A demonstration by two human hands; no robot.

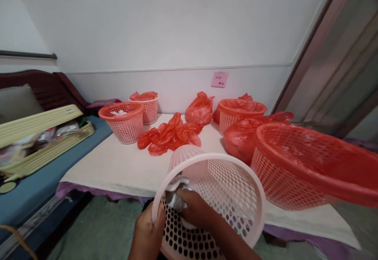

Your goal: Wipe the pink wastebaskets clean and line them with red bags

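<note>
A pale pink perforated plastic basket (236, 158) is tilted toward me, its open mouth facing my view. My left hand (149, 228) grips its rim on the left side, thumb over the edge. Inside the basket, my right hand (193, 209) is closed on a grey and white cloth (176, 201), which lies against the inner left wall. Part of the cloth is hidden behind my fingers. Just beyond the basket, a crumpled heap of red plastic bags (169, 132) lies on the white-covered table (118, 165).
Red-lined baskets stand at the back left (125, 128), behind it (150, 110), at the back right (227, 120) and close on the right (283, 177). Filled red bags (199, 110) sit between. A pink note (220, 80) is on the wall. Left is a bed (102, 128) with an open cream case (53, 144).
</note>
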